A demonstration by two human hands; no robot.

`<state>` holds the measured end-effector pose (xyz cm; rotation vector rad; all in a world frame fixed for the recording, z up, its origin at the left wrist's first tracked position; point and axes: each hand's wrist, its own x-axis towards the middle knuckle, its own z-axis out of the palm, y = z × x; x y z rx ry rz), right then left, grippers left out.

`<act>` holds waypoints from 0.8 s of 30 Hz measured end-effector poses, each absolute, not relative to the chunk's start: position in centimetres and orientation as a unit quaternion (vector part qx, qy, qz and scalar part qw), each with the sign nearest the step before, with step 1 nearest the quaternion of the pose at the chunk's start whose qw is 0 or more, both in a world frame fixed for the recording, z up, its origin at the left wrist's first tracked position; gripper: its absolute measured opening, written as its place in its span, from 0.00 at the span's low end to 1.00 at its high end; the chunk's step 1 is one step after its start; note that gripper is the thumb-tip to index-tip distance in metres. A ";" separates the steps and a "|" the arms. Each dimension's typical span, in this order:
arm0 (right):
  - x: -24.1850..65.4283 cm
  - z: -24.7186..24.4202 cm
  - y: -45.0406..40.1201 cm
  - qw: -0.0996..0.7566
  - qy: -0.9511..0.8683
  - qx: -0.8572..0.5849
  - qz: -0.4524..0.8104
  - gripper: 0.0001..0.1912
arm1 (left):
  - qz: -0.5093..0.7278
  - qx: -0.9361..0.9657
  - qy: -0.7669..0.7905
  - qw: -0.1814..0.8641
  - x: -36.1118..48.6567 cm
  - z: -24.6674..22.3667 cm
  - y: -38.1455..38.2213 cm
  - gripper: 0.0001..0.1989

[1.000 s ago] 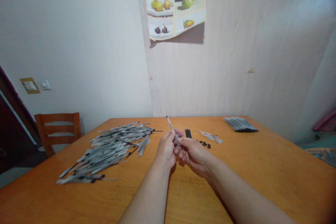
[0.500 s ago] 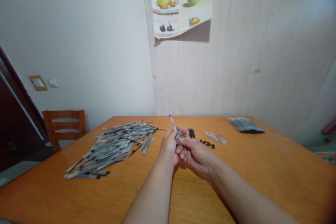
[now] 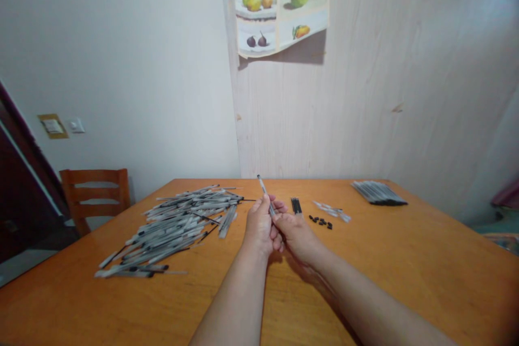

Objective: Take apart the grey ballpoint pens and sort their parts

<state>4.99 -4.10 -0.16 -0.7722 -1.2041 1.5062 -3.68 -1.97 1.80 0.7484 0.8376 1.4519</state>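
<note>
In the middle of the head view, a slim pen (image 3: 263, 186) with a clear grey barrel and a dark tip points up and slightly left. My left hand (image 3: 258, 224) is closed around its middle, thumb along the barrel. The pen's lower end disappears under the thumb and fingers of my right hand (image 3: 298, 235), which pinches it there. Just beyond my right hand lie several black-and-clear sticks (image 3: 296, 206) side by side. Small black caps (image 3: 321, 222) and short whitish pen parts (image 3: 333, 212) lie to their right.
A large loose heap of pens and pen parts (image 3: 170, 235) spreads over the left of the wooden table (image 3: 365, 270). A neat row of pens (image 3: 379, 193) lies at the far right. Beyond the left edge stands a wooden chair (image 3: 95, 193); the wall (image 3: 194, 92) rises behind.
The pen and both hands have shifted slightly left. My right hand has closed in over the pen's lower end, and less of the barrel shows below my left thumb.
</note>
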 end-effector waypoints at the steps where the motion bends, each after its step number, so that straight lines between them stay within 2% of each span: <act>1: 4.9 -0.1 -4.1 0.508 -0.503 -0.322 0.620 0.25 | 0.626 0.327 0.360 0.609 -3.7 1.9 -2.0 0.25; 7: 4.7 -0.2 -4.0 0.507 -0.535 -0.336 0.587 0.26 | 0.648 0.330 0.363 0.583 -3.5 2.2 -2.1 0.27; 14: 4.5 -0.2 -4.1 0.515 -0.549 -0.365 0.548 0.25 | 0.664 0.334 0.368 0.559 -3.3 2.6 -2.2 0.22; 24: 4.4 0.4 -4.4 0.511 -0.585 -0.392 0.493 0.23 | 0.676 0.323 0.365 0.552 -3.3 2.8 -2.1 0.22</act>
